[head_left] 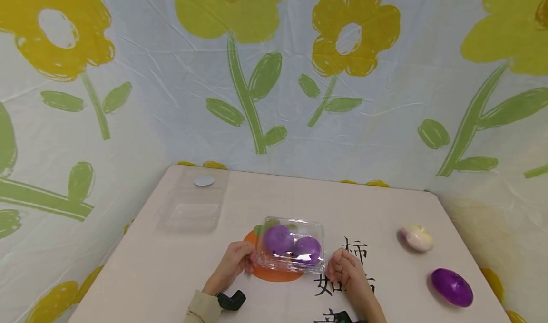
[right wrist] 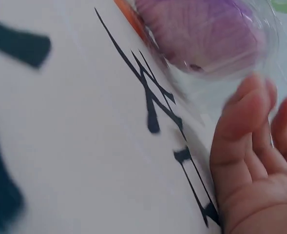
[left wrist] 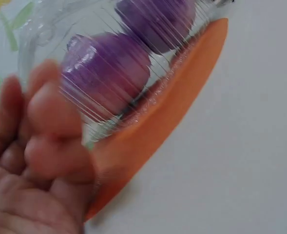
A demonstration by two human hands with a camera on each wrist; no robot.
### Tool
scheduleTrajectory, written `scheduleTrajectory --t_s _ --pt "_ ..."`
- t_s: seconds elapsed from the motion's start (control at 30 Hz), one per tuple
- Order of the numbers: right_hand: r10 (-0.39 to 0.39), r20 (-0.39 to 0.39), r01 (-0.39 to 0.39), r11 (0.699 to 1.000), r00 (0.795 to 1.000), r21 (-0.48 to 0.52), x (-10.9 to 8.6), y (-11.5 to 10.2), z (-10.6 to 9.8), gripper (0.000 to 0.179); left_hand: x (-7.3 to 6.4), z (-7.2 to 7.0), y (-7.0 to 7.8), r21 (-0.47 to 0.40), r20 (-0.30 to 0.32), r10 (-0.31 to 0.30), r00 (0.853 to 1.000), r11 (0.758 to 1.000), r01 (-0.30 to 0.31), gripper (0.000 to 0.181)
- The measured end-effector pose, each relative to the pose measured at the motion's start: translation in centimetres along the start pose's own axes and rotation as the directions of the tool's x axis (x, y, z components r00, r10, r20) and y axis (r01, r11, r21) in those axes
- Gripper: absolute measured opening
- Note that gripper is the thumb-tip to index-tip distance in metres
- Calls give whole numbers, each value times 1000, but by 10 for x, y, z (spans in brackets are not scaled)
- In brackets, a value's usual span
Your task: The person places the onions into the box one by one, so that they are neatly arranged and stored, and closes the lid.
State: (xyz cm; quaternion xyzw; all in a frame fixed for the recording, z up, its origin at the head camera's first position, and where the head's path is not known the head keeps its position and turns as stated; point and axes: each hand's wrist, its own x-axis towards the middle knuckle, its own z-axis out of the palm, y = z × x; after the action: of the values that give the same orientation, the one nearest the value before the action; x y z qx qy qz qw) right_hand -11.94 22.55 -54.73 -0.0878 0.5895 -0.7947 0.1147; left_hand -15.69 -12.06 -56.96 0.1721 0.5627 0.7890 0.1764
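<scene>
A clear plastic clamshell box (head_left: 314, 228) stands closed near the middle of the table, over a printed orange persimmon (head_left: 278, 274). Inside it lie two purple onions, the left onion (head_left: 278, 240) and the right onion (head_left: 308, 250). My left hand (head_left: 233, 261) is at the box's left side, its fingers loosely bent and overlapping the box's edge in the left wrist view. On the other side, my right hand (head_left: 348, 271) has its fingertips (right wrist: 253, 92) close by the box's right corner, fingers loosely bent. Neither hand shows anything between its fingers.
At the table's back left sits another clear plastic box (head_left: 194, 213), with a white oval label (head_left: 204, 181). On the right lie a whitish bulb with a purple tip (head_left: 417, 238) and a glossy purple oval vegetable (head_left: 452, 288). A flowered cloth (head_left: 291, 156) hangs around the table.
</scene>
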Motion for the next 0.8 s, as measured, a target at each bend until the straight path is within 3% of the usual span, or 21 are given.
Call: scheduleTrajectory --t_s 0.1,0.2,0.33,0.4,0.47,0.53,0.67,0.8 --pt "-102 -67 100 995 992 -29 2 3 2 17 1 0 -1 149 -91 121 989 983 -106 22" --pt "-173 -58 166 980 983 -111 4 7 4 42 2 1 -2 268 -108 240 965 941 -205 17" --pt "-190 37 193 970 981 -149 6 10 4 66 4 3 -4 408 -38 334 942 865 -291 53" --pt "-184 89 195 973 979 -124 7 12 4 74 4 8 3 462 19 351 936 827 -319 69" --pt "-172 129 188 975 977 -121 7 13 6 80 5 8 1 484 63 351 934 808 -336 78" --pt "-159 140 179 973 977 -144 7 14 9 85 5 7 0 497 86 329 941 804 -326 81" --pt "-120 84 137 962 989 -238 6 14 14 89 6 2 -7 522 72 277 958 808 -273 80" --pt "-121 36 127 948 992 -291 8 15 15 89 6 2 -7 544 71 291 954 790 -281 79"
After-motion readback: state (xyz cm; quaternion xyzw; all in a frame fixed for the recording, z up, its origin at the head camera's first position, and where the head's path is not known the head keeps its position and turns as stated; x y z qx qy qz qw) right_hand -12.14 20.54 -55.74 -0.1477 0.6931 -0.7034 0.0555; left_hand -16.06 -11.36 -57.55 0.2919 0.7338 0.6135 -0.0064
